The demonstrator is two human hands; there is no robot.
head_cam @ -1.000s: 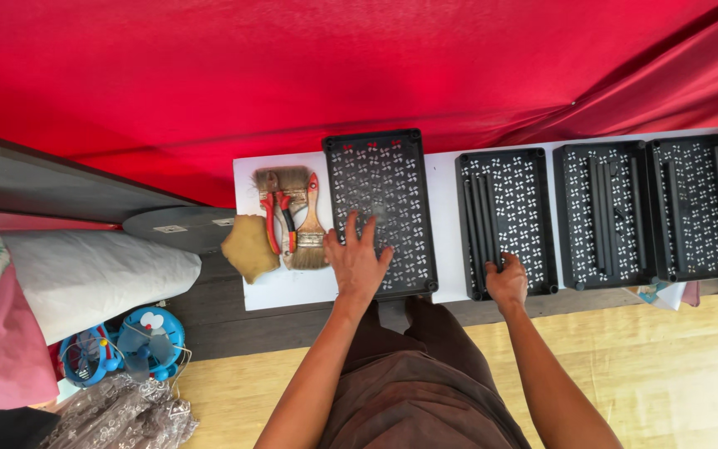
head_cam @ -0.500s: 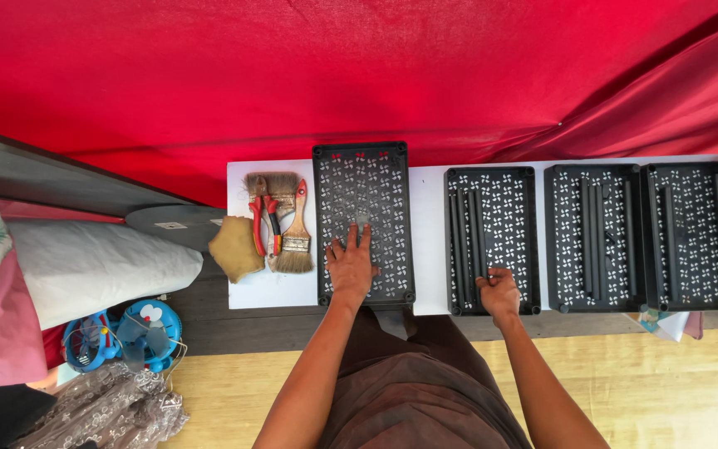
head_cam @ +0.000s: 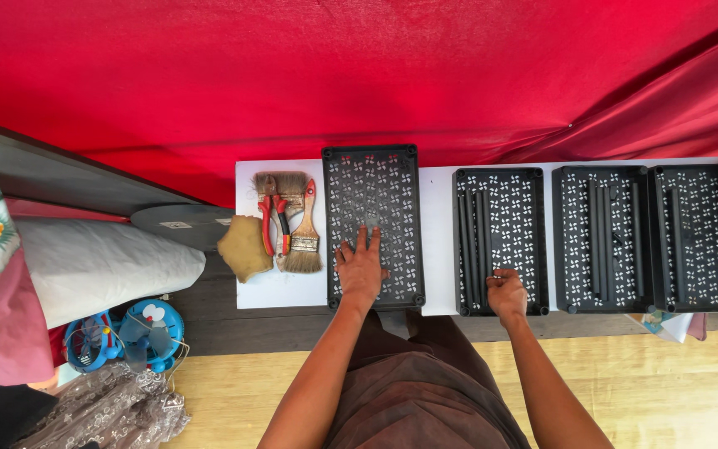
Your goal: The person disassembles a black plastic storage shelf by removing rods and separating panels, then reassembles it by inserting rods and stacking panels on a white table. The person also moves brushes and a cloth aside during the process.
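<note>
Nearest the camera are the person's brown-clad lap and two bare forearms reaching up to a white table (head_cam: pixel 280 293).

The left hand (head_cam: pixel 361 268) lies flat, palm down, fingers spread, on the near part of a black perforated panel (head_cam: pixel 372 187); it presses on the panel and grips nothing. This panel lies lengthwise away from the person, its near edge at the table's front edge.

The right hand (head_cam: pixel 507 291) rests on the near end of a second panel (head_cam: pixel 513 224), just right of the first with a strip of bare table between them. Its fingers are curled at the near ends of the black rods (head_cam: pixel 474 237) that lie along the panel's left side; whether they actually clasp a rod cannot be told.

Right of that lie a third panel (head_cam: pixel 598 237) and a fourth panel (head_cam: pixel 698 237), touching side by side, each with dark rods on it.

Left of the first panel, on the table, lie two brushes (head_cam: pixel 299 241) with red-handled pliers (head_cam: pixel 274 220) across them. A tan cloth (head_cam: pixel 244 246) hangs over the table's left edge.

Lower left, on the floor, are a blue toy (head_cam: pixel 130 337), crumpled clear wrap (head_cam: pixel 105 411) and a grey cushion (head_cam: pixel 93 266).

Beyond the table hangs a red cloth (head_cam: pixel 376 75) that fills the far view.
</note>
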